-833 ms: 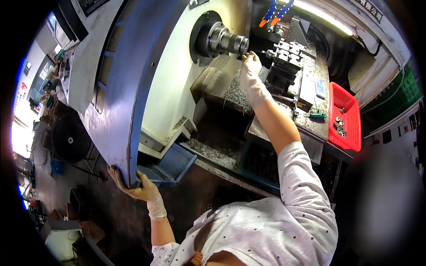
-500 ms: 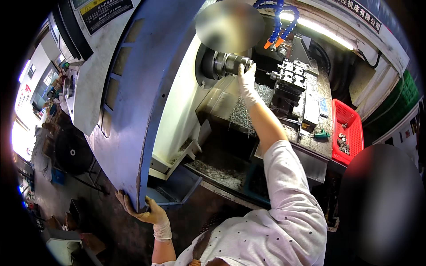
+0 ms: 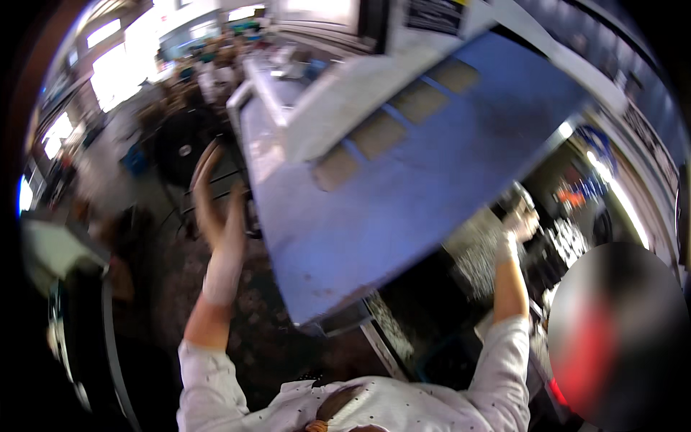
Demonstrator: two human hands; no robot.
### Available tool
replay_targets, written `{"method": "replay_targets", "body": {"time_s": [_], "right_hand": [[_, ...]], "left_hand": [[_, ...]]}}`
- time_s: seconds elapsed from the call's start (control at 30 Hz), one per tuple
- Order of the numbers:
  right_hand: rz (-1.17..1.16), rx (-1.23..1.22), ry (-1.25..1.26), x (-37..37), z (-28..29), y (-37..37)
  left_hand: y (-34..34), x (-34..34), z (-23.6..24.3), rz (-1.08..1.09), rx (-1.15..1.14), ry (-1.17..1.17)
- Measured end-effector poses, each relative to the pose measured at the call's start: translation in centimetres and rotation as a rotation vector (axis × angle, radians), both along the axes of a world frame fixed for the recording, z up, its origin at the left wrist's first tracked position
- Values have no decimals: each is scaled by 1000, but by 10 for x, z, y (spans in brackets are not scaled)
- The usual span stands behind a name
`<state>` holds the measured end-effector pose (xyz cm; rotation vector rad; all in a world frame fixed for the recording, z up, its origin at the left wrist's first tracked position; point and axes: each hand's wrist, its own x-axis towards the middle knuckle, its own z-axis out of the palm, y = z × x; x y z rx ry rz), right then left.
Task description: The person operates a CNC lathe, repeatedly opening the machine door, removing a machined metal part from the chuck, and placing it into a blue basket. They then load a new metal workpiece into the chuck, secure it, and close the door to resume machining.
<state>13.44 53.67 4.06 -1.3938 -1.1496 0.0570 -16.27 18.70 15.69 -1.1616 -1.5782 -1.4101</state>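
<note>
My gloved left hand is raised left of the blue machine door, apart from it. Its fingers stretch upward and the thumb stands away from them; nothing shows in it. My gloved right hand reaches inside the lathe, just past the door's right edge. It is at the metal chuck, which the door partly covers. Motion blur hides how those fingers lie and whether they hold anything. Tangled metal shavings lie below the right hand.
Right of the right hand is the blurred tool block. Behind it are blue coolant hoses with orange nozzles and a strip light. A round black seat stands beyond my left hand.
My left hand has come off the door's lower edge and risen to its left. The view has swung left, so the door fills the middle. My right hand stays by the chuck.
</note>
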Motion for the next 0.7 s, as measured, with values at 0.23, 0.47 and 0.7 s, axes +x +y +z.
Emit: {"method": "replay_targets", "body": {"time_s": [0.23,0.47,0.7], "right_hand": [[-208,47,-214,5,-11,9],[-110,134,-76,2,-3,6],[-163,23,-148,0,-8,3]], "left_hand": [[114,-131,66,25,-108,204],[119,-150,90,-59,-230,385],[87,-80,59,-254,1,50]]}}
